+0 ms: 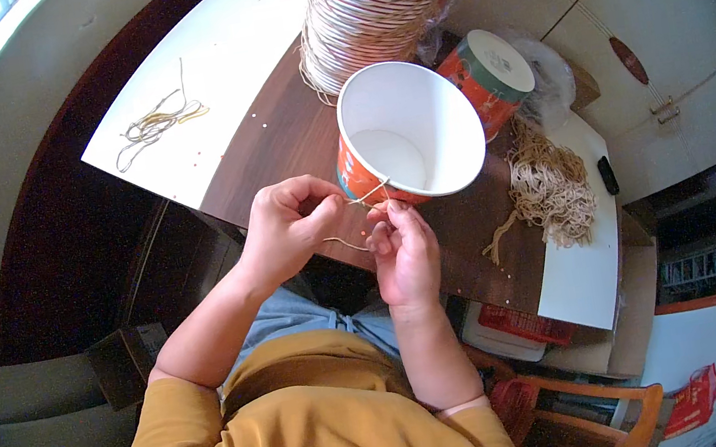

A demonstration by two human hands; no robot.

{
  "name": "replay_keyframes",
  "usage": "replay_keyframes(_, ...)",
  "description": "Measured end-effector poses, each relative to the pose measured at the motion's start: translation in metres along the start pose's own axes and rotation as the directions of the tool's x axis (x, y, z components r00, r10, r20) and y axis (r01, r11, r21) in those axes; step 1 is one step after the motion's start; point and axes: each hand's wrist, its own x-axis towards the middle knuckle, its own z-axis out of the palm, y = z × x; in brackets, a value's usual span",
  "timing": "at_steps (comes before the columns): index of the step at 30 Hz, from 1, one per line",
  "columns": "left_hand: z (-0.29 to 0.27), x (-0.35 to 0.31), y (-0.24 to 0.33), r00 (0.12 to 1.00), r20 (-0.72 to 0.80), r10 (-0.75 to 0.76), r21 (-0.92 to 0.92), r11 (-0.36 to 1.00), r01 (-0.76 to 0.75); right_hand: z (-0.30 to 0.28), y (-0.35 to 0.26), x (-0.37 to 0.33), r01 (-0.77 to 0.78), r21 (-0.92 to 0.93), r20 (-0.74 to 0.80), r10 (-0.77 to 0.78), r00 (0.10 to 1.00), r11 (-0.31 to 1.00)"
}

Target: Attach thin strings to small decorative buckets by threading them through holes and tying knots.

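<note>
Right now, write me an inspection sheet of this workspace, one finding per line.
Surface: brown table with a white left panel and white right panel; small specks scattered.
Job's things: white-lined orange bucket, mouth toward the camera; thin cord at its near rim.
Clutter: stack of nested containers, orange-and-green container, tangled cord bundle, loose strands, small black object.
Hands: left hand pinches the cord; right hand has its fingers at the cord by the rim, grip unclear.
Cables: nothing seen.
Surroundings: pale cabinets, wooden chair, red bag.
</note>
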Motion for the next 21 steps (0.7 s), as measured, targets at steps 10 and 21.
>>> replay_keyframes(10,0.001,0.002,-0.005,0.998,0.042,-0.042,-0.142,0.989,0.047,0.002,-0.005,-0.001,0.033,-0.073,0.012,-0.033,0.999,0.997)
replay_keyframes(21,0.003,0.000,-0.003,0.999,0.043,-0.022,-0.182,0.983,0.030,0.013,-0.003,-0.011,0.098,-0.111,0.118,-0.085,0.989,0.989)
